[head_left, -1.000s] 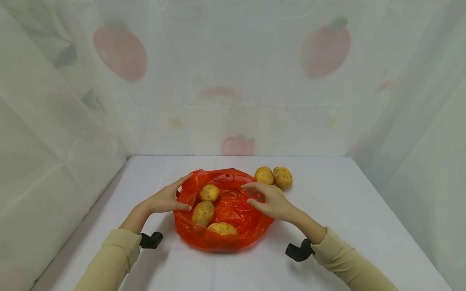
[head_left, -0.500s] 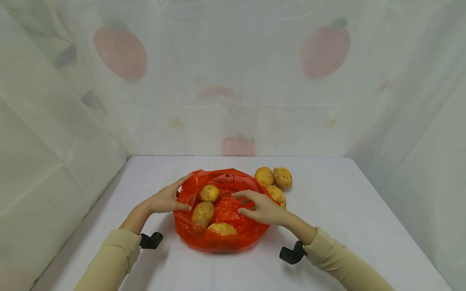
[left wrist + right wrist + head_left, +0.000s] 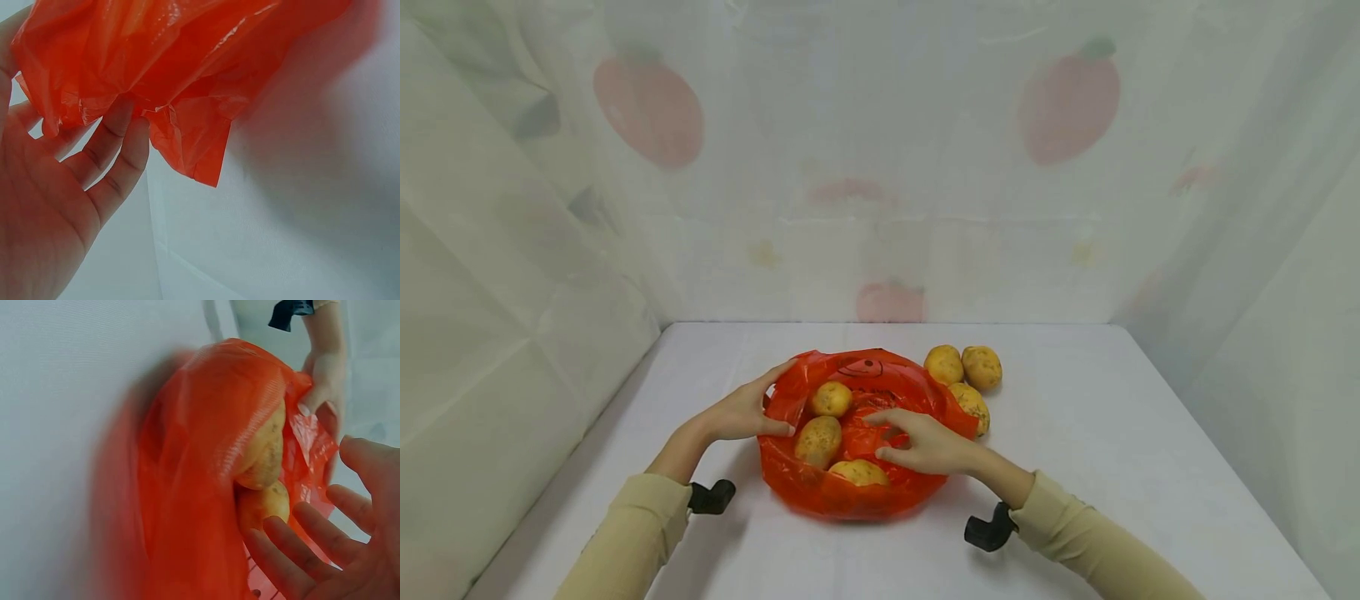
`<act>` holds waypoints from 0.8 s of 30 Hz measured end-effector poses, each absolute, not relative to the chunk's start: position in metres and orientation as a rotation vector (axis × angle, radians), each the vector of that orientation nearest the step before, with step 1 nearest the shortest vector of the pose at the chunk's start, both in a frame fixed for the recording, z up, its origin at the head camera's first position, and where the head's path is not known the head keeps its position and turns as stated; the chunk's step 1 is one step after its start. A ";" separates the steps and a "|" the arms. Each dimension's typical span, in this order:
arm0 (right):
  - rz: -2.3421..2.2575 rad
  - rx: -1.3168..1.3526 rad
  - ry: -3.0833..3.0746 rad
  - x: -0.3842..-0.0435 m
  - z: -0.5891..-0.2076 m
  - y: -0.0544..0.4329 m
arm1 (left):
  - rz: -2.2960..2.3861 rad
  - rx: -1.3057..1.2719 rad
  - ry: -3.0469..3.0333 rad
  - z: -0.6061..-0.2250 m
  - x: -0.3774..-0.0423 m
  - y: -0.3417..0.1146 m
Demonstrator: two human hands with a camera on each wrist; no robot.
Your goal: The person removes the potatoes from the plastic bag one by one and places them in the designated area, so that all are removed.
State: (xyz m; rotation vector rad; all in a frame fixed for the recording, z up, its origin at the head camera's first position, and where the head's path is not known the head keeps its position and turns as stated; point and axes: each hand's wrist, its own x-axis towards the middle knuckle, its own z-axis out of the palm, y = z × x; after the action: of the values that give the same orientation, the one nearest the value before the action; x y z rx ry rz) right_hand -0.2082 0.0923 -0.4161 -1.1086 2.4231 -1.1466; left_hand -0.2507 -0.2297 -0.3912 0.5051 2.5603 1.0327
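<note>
A red plastic bag (image 3: 850, 503) lies spread with its mouth up in the middle of the table. Inside are three potatoes: a small one (image 3: 831, 399), a larger one (image 3: 818, 441) and one at the near side (image 3: 858, 472). At the bag's left rim, my left hand (image 3: 739, 415) holds the plastic, thumb inside and fingers outside; the left wrist view shows the fingers (image 3: 128, 150) against the bag. Over the right part of the bag's mouth hovers my right hand (image 3: 931, 444), fingers apart and loosely bent, with nothing in it.
Three more potatoes sit behind the bag's right side: one left (image 3: 943, 364), one right (image 3: 982, 367), and one nearer (image 3: 972, 403) partly hidden by the rim. A white cloth covers the table (image 3: 1097, 467). Fabric curtains (image 3: 970, 208) enclose the back and sides.
My right hand has moved left and nearer across the bag's mouth, uncovering the potato behind the right rim. The left hand and the potatoes inside have stayed in place.
</note>
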 end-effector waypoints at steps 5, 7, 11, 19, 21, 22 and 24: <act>-1.089 -1.148 2.427 -0.207 -0.421 0.086 | 1.039 0.507 2.556 -0.392 -0.250 -0.230; -1.062 -1.159 2.429 -0.207 -0.423 0.084 | 1.041 0.506 2.555 -0.392 -0.250 -0.230; -1.008 -1.166 2.432 -0.206 -0.425 0.081 | 1.046 0.514 2.552 -0.392 -0.250 -0.230; -0.975 -1.206 2.404 -0.206 -0.430 0.077 | 1.066 0.515 2.539 -0.392 -0.250 -0.230; -0.974 -1.205 2.400 -0.206 -0.431 0.077 | 1.065 0.512 2.540 -0.392 -0.250 -0.230; -0.971 -1.203 2.400 -0.206 -0.431 0.077 | 1.063 0.511 2.540 -0.392 -0.250 -0.230; -0.964 -1.199 2.398 -0.206 -0.432 0.077 | 1.061 0.511 2.539 -0.392 -0.250 -0.230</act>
State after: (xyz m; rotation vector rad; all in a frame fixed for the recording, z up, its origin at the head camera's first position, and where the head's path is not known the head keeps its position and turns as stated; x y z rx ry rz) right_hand -0.2059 0.0771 -0.4318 -1.1986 2.3978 -0.9645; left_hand -0.2500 -0.2299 -0.3923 0.5111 2.5394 1.0612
